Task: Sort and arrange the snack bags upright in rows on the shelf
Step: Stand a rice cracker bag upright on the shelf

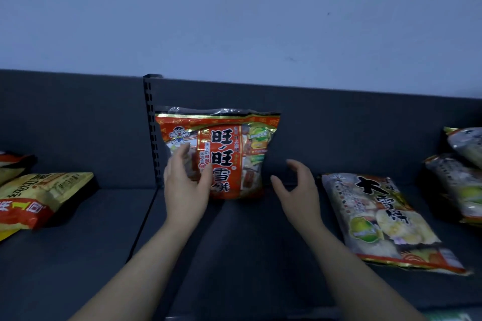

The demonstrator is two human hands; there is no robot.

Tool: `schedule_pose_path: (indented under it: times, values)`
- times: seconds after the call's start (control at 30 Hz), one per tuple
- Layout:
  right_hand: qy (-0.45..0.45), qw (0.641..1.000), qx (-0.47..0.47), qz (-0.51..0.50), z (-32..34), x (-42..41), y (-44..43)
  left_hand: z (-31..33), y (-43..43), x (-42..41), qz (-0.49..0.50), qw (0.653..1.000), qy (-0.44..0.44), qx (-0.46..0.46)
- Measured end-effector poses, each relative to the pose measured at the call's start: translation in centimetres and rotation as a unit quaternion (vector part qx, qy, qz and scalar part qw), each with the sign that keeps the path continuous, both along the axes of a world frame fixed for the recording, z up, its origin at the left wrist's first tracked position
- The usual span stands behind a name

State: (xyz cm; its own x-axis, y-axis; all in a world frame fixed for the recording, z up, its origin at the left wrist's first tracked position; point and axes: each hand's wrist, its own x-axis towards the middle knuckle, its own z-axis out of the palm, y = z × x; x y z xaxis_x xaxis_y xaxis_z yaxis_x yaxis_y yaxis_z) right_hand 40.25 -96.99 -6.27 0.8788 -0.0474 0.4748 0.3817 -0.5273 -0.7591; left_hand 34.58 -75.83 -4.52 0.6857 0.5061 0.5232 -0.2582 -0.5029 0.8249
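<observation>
Shelf (234, 242): held 1 red bag (227, 154) upright against its back panel, dead ahead.
Left hand (186, 185): fingers nearly straight, lay on that bag's lower left front, gripping nothing.
Right hand (294, 190): loosely spread and empty, just clear of the red bag.
Flat bag (386, 219): lay face-up to the right, long axis back-to-front, nearer the right hand; probably its pick.

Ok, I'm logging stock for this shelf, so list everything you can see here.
red snack bag: one, red, upright against the back panel, centre.
pale snack bag: one, white and green, lying flat, right.
stacked bags: at least two, pale, far right edge.
yellow bags: two, yellow and red, lying left, one cut off.
shelf: one, dark grey.
slotted post: one, dark, left of the red bag.
left hand: touching the red bag's front.
right hand: open, holding nothing.
</observation>
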Motion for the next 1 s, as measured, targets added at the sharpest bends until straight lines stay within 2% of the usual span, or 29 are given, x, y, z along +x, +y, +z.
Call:
schedule_pose_path:
  times: [0.13, 0.4, 0.57, 0.77, 0.9, 1.0]
  values:
    - [-0.043, 0.999, -0.006, -0.027, 4.5, -1.0, -4.4, 3.9, -6.3, 0.2, -0.079, 0.996, -0.038, 0.017]
    - [-0.091, 0.979, -0.040, -0.178, 10.6, -3.0, -20.4, 7.8, -20.9, 2.8, -0.256, 0.965, -0.012, -0.062]
    - [-0.094, 0.961, -0.066, -0.253, 13.7, -3.3, -32.0, 9.9, -32.3, 5.0, -0.338, 0.940, 0.009, -0.048]
    - [-0.039, 0.943, -0.108, -0.311, 17.2, -2.1, -46.0, 13.4, -46.4, 8.2, -0.378, 0.922, 0.064, -0.052]
    - [-0.004, 0.936, -0.095, -0.338, 19.3, -1.3, -53.6, 15.0, -54.1, 10.8, -0.393, 0.910, 0.133, -0.014]
    - [0.055, 0.939, -0.084, -0.329, 19.9, -0.2, -57.9, 15.7, -58.3, 12.5, -0.377, 0.910, 0.172, 0.004]
